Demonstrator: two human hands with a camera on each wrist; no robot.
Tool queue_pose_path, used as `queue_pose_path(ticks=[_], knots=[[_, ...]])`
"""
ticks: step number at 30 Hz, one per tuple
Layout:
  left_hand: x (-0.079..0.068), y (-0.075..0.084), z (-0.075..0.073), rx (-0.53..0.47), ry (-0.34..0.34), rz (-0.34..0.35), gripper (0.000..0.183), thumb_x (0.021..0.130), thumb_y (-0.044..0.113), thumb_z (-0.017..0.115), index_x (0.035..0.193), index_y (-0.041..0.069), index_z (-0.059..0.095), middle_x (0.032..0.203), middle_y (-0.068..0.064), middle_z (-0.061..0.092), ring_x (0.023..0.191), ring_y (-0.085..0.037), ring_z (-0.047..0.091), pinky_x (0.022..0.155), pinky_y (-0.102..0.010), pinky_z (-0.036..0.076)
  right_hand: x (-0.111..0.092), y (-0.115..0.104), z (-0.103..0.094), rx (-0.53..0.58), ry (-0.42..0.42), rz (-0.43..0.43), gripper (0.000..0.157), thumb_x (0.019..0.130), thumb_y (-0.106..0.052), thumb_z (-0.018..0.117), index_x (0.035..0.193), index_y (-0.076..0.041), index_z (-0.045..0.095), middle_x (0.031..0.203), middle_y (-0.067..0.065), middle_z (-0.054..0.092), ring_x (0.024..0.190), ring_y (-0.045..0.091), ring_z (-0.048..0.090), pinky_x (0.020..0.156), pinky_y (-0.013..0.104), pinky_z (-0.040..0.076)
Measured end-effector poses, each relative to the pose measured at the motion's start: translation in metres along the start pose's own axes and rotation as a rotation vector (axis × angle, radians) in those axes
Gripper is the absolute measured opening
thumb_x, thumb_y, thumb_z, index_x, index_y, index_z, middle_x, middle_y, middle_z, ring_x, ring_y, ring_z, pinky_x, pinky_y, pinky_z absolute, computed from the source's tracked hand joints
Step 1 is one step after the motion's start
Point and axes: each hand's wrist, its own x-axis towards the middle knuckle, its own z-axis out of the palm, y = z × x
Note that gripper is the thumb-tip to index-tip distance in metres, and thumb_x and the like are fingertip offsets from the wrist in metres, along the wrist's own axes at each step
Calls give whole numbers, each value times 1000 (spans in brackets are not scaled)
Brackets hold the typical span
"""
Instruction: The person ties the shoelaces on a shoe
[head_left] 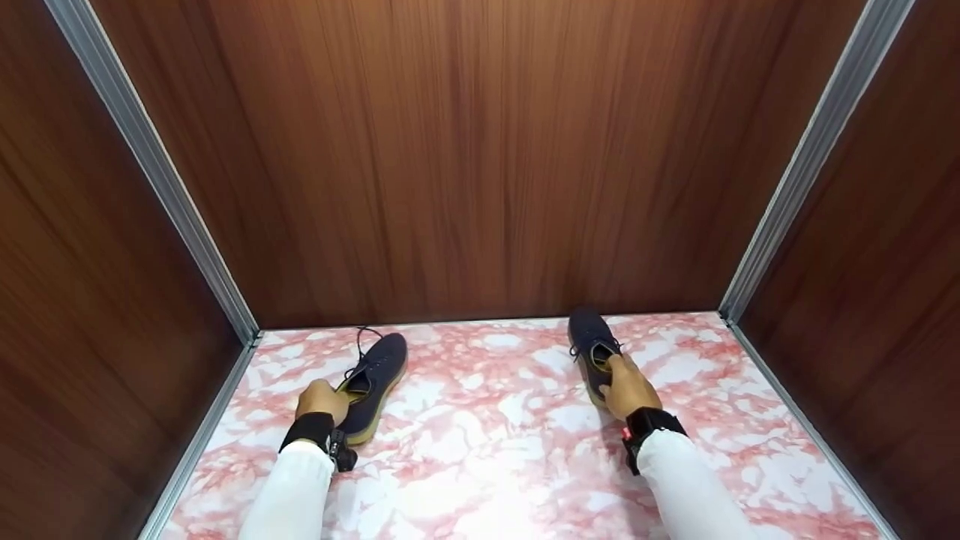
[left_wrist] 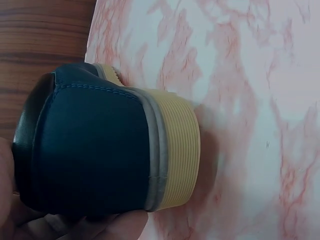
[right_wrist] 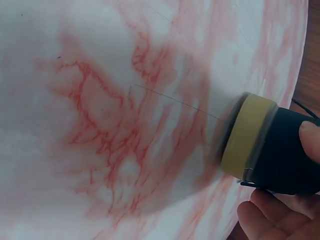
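Observation:
In the head view, my left hand grips one dark navy lace-up shoe by the collar on its left side. That shoe points up and to the right, a loose lace trailing from it toward the wall. My right hand holds the other navy shoe near its opening, the toe close to the back wall. Both wrist views show a ribbed, yellowish heel sole, with fingers along the navy upper. Some fingers are hidden behind the shoes.
Brown wood-grain panels rise at the back, left and right. Grey metal strips line the corners and floor edges. The floor has a pink and white marbled surface, stretching between the two shoes.

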Motion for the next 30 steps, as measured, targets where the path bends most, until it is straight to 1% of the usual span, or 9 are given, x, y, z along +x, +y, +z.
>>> queue_pose_path(ticks=[7, 12, 15, 19, 24, 26, 30], knots=[[-4, 11, 3, -68, 0, 11, 32, 95, 16, 52, 104, -11, 68, 107, -31, 72, 104, -45, 68, 97, -56, 53, 0, -3, -11, 29, -6, -13, 63, 95, -21, 75, 148, -2, 46, 161, 35, 36, 140, 54, 49, 114, 64, 43], [-11, 19, 7, -105, 17, 34, 32, 96, 17, 55, 106, -10, 70, 109, -30, 73, 106, -46, 69, 97, -56, 53, 1, -11, -17, 59, 16, -34, 68, 95, -25, 75, 152, -5, 43, 162, 35, 34, 143, 55, 45, 116, 66, 40], [-17, 26, 10, -118, 25, 44, 31, 97, 18, 55, 106, -8, 72, 109, -28, 74, 106, -45, 69, 96, -55, 54, 1, -18, -20, 70, 29, -43, 70, 95, -27, 75, 154, -6, 42, 164, 36, 30, 145, 56, 41, 118, 67, 37], [-23, 35, 15, -131, 38, 64, 29, 95, 18, 56, 103, -4, 74, 107, -25, 75, 104, -42, 71, 95, -54, 54, -1, -29, -23, 91, 64, -60, 72, 95, -30, 74, 155, -8, 41, 165, 33, 31, 147, 53, 41, 120, 65, 37], [-30, 47, 20, -142, 61, 99, 27, 94, 17, 56, 100, -1, 75, 104, -22, 76, 101, -39, 71, 92, -52, 55, -3, -48, -22, 141, 127, -99, 72, 94, -33, 75, 155, -10, 44, 164, 26, 39, 144, 50, 47, 119, 61, 40], [-33, 51, 22, -146, 68, 112, 26, 93, 17, 56, 98, 0, 75, 102, -21, 76, 99, -38, 72, 90, -51, 55, -4, -56, -21, 162, 143, -114, 73, 93, -33, 76, 155, -11, 44, 164, 24, 40, 145, 49, 47, 121, 60, 39], [-41, 61, 26, -162, 77, 134, 24, 92, 16, 56, 96, 1, 75, 98, -19, 77, 93, -34, 72, 85, -49, 55, -7, -72, -18, 197, 173, -156, 75, 91, -32, 79, 154, -9, 45, 163, 26, 41, 149, 47, 43, 125, 59, 34]])
